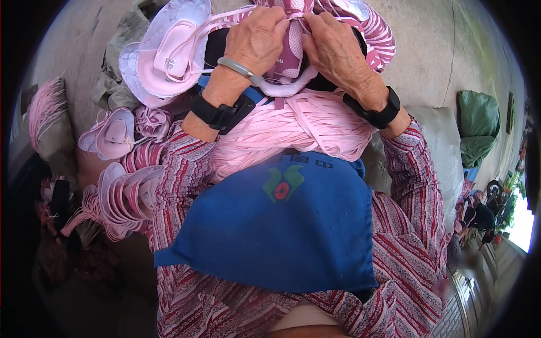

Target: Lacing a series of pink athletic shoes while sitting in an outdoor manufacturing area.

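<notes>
At the far edge of my lap, a mauve-and-pink shoe upper [291, 49] with a pale padded collar [284, 89] lies between my hands. My left hand [256, 42] is closed in a pinch on a pink shoelace [295, 16] at the top of the upper. From the other side, my right hand [335, 53] pinches the same lace, its fingers curled over the upper. Both fingertips are partly hidden. On my lap, below my hands, rests a large bundle of pink laces [293, 127].
White-and-pink shoe uppers [169, 53] are stacked beside my left hand, with more uppers [121, 132] lower left. Pink laces [48, 110] hang over a sack at the far left. A pale sack [437, 152] and a green bag [478, 121] stand to the right.
</notes>
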The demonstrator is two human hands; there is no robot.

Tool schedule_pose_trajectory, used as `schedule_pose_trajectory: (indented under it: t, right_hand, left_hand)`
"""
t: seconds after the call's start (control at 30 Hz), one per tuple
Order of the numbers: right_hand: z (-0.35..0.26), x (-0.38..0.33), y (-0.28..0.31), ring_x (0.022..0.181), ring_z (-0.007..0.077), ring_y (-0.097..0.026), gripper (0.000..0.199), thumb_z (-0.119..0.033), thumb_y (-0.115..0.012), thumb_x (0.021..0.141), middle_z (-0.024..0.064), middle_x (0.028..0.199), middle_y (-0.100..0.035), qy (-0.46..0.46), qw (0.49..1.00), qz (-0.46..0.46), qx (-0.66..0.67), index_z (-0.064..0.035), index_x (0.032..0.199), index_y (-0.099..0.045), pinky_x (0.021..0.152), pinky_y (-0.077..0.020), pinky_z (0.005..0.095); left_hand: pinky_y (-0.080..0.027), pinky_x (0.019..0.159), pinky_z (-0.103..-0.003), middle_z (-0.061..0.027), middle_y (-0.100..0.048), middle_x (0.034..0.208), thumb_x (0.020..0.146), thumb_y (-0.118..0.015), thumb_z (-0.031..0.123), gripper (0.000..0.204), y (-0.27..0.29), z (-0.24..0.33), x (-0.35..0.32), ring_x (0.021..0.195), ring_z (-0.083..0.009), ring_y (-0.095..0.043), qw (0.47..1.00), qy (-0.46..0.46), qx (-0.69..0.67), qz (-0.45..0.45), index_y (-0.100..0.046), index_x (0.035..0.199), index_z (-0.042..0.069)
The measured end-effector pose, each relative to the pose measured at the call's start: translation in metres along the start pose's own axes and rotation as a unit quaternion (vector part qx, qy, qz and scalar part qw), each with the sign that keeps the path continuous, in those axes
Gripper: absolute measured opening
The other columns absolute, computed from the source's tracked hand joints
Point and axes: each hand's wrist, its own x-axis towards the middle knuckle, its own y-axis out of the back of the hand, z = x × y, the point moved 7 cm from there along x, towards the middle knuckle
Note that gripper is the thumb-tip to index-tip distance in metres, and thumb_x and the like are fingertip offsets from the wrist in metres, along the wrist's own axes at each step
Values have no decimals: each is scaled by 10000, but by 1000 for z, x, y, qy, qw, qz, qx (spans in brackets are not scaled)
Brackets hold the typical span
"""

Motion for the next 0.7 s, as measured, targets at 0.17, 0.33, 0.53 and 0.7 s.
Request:
schedule_pose_trajectory:
  t: [0.17,0.33,0.53,0.7]
  right_hand:
    - [-25,7,24,793,258,-534,205,-127,-600,790,114,840,-532,85,992,92,-18,-46,977,-578,686,-421,341]
    - [-19,29,-1,813,280,-477,79,-141,-544,753,107,808,-484,132,990,1,-41,-75,797,-555,735,-377,399]
    - [-31,31,27,706,243,-519,93,-135,-539,810,101,741,-515,75,985,19,152,-43,818,-547,647,-418,350]
    - [-57,-2,12,653,228,-552,136,-150,-539,875,113,756,-527,-43,889,-165,425,-30,925,-496,621,-460,303]
  left_hand:
    - [-473,630,-327,-108,-623,778,873,-580,267,198,0,-21,-7,696,-279,-604,996,56,-50,-44,-594,926,77]
    - [-492,659,-318,-108,-644,822,857,-605,279,223,-1,-25,-10,732,-251,-638,996,69,-40,-49,-591,969,87]
    - [-500,777,-391,-159,-649,904,759,-630,218,330,-2,-30,-11,843,-326,-632,990,113,-60,-55,-578,1050,72]
    - [-484,799,-417,-190,-621,953,757,-593,166,297,0,-24,-7,894,-357,-602,995,69,-74,-6,-594,1030,48]
